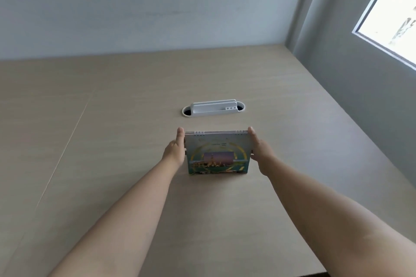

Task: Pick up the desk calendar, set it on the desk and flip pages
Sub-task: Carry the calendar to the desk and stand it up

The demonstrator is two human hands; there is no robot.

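The desk calendar (217,154) stands upright in the middle of the beige desk (112,141), its bottom edge on the surface. Its front cover shows a colourful building picture inside a yellow ring, and wire binding runs along the top edge. My left hand (176,149) presses flat against the calendar's left side. My right hand (258,150) holds the right side, fingers reaching up to the top corner. Both arms stretch forward from the near edge.
A white cable-port cover (213,108) is set into an oval slot just behind the calendar. A grey wall runs along the desk's far edge, and a window (396,13) is in the wall on the right. A seam line crosses the desk on the left.
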